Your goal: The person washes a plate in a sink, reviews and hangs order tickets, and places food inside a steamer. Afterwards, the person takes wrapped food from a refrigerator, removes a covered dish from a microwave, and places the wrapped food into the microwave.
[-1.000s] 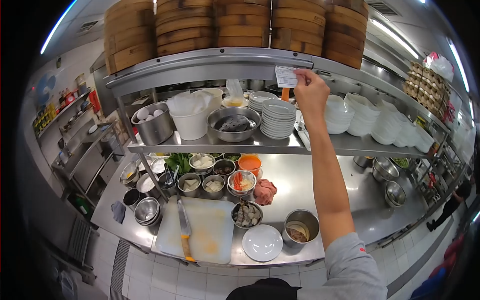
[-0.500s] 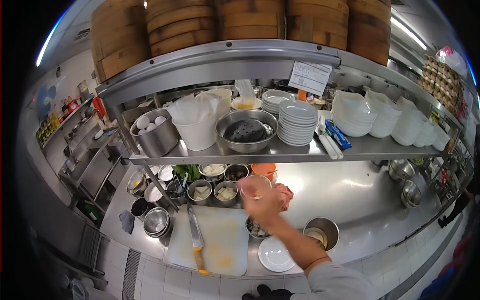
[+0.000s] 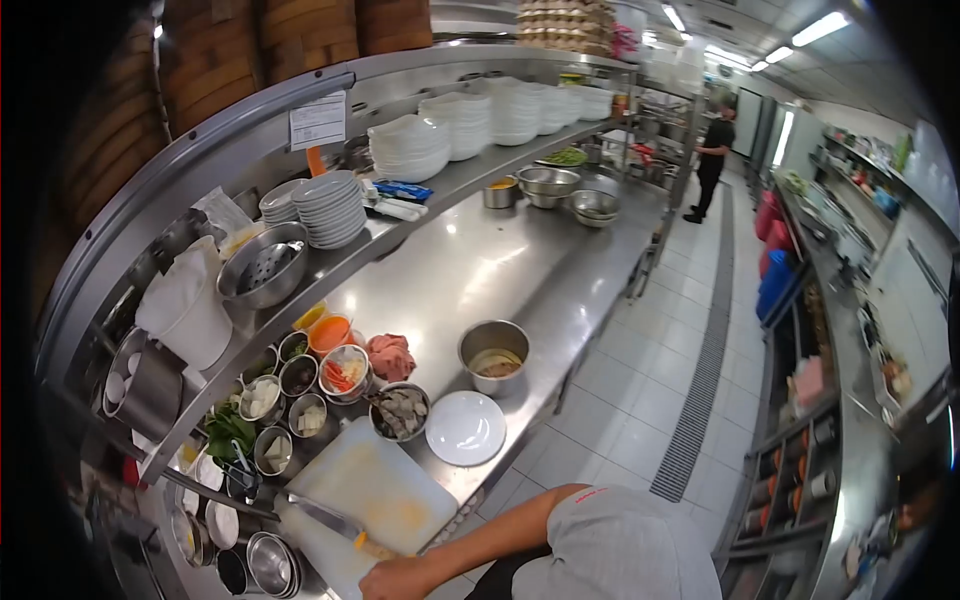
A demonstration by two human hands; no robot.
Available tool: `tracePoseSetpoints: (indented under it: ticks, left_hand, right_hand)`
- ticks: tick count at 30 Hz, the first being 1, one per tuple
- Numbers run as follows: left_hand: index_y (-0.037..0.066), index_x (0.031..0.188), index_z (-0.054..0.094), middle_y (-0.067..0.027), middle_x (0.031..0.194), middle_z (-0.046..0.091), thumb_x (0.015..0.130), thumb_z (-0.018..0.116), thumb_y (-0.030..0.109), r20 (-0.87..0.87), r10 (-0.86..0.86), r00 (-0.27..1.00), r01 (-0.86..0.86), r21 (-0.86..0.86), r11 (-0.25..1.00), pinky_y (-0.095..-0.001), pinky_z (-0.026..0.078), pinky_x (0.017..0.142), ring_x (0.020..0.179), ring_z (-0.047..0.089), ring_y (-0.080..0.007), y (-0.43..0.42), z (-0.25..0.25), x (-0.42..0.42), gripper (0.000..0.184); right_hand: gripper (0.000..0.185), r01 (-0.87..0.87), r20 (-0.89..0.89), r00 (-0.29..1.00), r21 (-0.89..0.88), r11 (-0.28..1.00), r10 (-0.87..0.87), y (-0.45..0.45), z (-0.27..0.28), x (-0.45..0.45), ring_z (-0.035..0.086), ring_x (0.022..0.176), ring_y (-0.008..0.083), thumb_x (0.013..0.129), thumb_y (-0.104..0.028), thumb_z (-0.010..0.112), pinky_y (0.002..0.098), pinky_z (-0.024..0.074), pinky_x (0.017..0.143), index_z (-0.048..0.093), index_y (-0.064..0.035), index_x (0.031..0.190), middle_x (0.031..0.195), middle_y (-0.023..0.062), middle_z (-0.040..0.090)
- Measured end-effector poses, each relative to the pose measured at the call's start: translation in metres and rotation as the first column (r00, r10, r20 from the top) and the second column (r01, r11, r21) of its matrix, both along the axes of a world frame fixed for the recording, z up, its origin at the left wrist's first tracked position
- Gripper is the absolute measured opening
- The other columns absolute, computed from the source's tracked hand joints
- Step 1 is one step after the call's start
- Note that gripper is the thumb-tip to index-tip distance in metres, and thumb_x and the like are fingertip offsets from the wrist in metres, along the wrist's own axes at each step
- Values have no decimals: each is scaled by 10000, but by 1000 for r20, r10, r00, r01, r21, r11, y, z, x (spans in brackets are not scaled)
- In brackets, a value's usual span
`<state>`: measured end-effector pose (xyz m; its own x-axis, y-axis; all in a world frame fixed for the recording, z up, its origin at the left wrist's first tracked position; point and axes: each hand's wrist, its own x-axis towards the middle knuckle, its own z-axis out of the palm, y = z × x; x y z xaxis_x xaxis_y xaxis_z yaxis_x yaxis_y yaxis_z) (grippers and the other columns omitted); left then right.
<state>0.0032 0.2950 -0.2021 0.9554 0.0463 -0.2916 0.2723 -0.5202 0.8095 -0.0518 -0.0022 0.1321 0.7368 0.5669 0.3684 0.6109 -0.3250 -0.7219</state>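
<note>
- Right hand (image 3: 393, 581): at the lower border of the view, back uppermost. Its fingers are hidden or cut off, so whether it is spread, narrowed or grasping cannot be told. Left hand: outside the view.
- Knife (image 3: 338, 523) (one): lying aslant, handle end close to the right hand, blade directed away to the hand's left. Contact between handle and fingers cannot be made out.
- Cutting board (image 3: 390, 480) (one): white and stained, beneath the knife, just ahead of the right hand.
- Step in hand, as judged: placement of the right hand by the knife's handle end. A secure hold from this position would call for fingers closing around the handle, clear of the blade.
- Counts ahead and to the right of the hand, past the board: one white plate (image 3: 466, 428); one deep steel pot (image 3: 494, 352), farther off.
- Counts ahead, beyond the board: one bowl of apparent shrimp (image 3: 399, 410); one crumpled pink cloth (image 3: 390, 357); one bowl of orange-red strips (image 3: 345, 372); one container of orange liquid (image 3: 330, 333); three bowls of pale pieces (image 3: 307, 416).
- Count to the left of the hand: one nest of steel bowls (image 3: 268, 560), its members not countable.
- Counts on the shelf, well apart from the hand: two stacks of small plates (image 3: 333, 212); five stacks of white bowls (image 3: 408, 152); one printed ticket (image 3: 318, 122), hanging from the rail above.
</note>
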Motion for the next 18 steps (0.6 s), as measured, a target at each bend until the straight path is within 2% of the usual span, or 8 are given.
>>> tracePoseSetpoints:
  ticks: [1,5,8,10,18]
  left_hand:
    - [50,1025,692,-41,704,593,871,639,310,8,-29,1000,29,0,1000,-336,448,465,553,511,-160,11,2,9,306]
    - [50,1031,694,-44,707,597,874,632,303,31,-104,994,105,-11,994,-338,452,468,555,515,-164,55,8,28,304]
    - [49,1035,695,-47,709,599,877,627,299,31,-151,988,151,-17,988,-340,455,470,555,518,-166,92,6,26,303]
    - [49,1039,695,-49,711,601,879,623,296,27,-166,986,167,-25,986,-341,457,471,556,521,-168,117,1,24,303]
    - [48,1051,698,-56,717,609,885,610,283,-22,-199,980,199,-12,980,-346,466,476,558,530,-175,214,-8,-6,301]
  right_hand:
    - [178,89,-2,996,49,995,-89,9,14,-8,640,851,316,755,-10,605,405,503,734,700,-71,892,897,125,654]
    - [184,187,-18,982,81,979,-187,61,16,-24,646,841,319,754,0,595,408,508,726,696,-64,894,884,122,657]
    - [187,187,-75,981,94,978,-181,105,6,-42,647,846,319,742,8,595,405,511,738,696,-49,888,872,121,666]
    - [173,127,-101,988,60,990,-120,131,-3,-43,651,843,319,736,4,595,398,514,742,698,-35,869,867,124,679]
    - [153,92,-116,990,62,994,-85,237,-7,-9,655,849,324,749,-23,595,412,513,750,704,-43,855,880,139,681]
